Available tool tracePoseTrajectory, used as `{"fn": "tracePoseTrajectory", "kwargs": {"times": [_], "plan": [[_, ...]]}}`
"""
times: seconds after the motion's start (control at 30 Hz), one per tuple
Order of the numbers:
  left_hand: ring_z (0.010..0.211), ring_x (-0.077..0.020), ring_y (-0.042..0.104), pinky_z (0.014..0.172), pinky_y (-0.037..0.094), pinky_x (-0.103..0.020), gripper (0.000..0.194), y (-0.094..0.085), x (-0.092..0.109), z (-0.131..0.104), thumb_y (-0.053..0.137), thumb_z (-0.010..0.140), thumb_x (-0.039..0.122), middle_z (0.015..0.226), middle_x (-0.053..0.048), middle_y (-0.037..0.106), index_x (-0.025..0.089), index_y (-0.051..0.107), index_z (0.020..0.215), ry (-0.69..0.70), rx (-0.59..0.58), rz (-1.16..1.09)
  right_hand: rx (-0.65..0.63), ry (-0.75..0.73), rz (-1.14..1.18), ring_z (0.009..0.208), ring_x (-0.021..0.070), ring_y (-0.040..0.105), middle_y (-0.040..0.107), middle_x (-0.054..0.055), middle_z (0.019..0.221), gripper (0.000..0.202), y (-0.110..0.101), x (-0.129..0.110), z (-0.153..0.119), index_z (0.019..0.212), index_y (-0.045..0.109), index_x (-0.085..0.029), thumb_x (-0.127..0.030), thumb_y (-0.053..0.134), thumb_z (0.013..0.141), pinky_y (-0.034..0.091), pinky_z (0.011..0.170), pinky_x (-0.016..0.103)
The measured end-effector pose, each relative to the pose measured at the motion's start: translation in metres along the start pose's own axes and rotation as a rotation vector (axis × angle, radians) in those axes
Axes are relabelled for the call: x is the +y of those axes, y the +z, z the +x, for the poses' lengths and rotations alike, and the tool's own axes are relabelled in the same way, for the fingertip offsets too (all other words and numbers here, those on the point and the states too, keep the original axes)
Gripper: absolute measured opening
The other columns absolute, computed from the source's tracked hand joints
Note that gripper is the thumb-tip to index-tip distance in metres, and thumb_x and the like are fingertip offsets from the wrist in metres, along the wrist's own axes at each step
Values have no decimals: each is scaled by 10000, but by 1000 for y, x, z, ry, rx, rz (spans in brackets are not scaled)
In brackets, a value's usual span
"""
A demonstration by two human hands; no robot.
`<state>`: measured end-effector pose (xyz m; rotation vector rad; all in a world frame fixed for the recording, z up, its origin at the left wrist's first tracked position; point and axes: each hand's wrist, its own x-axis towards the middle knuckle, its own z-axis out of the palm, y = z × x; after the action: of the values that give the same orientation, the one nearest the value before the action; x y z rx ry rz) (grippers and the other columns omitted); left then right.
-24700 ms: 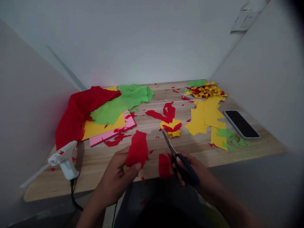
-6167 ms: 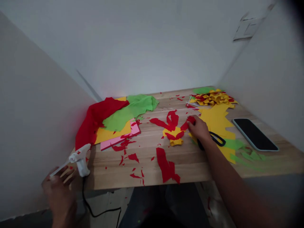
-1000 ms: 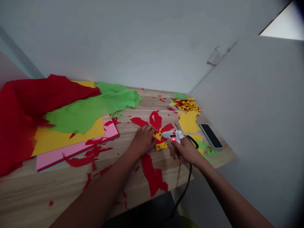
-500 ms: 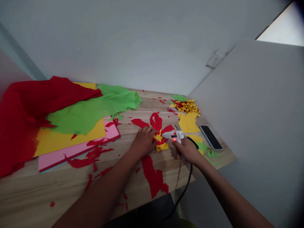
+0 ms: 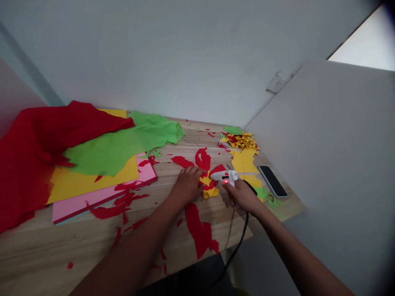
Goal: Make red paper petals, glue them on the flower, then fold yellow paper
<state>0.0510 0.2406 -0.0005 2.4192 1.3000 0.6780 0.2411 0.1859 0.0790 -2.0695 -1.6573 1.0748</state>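
Note:
My right hand is wrapped round the handle of a white glue gun, its small red light lit. The nozzle points left, at or just over a folded yellow and red paper piece. My left hand lies at the left side of that piece, fingers bent, thumb and fingertips holding its edge. Part of the piece is hidden by this hand. Cut red paper shapes lie just beyond it, and a long red paper strip lies nearer me.
Red crepe paper, green crepe paper and coloured sheets cover the left. To the right lie a phone, yellow paper cutouts and a heap of yellow-red pieces. A black cord hangs over the front edge.
The view has shifted slightly. Both hands, the glue gun and the paper piece stay almost in the same place.

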Motion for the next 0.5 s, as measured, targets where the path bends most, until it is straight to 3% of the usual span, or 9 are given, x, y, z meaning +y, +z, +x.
{"fn": "tracePoseTrajectory", "kwargs": {"times": [0.5], "plan": [[1170,-280,517,980,388,-432,417,1,-1,1,614,851,286,1227,-91,631,202,582,1259,-2,-4,-1,-35,-3,-43,341,130,512,500,11,344,597,2,4,-3,385,485,-216,-455,426,930,401,452,238]]}}
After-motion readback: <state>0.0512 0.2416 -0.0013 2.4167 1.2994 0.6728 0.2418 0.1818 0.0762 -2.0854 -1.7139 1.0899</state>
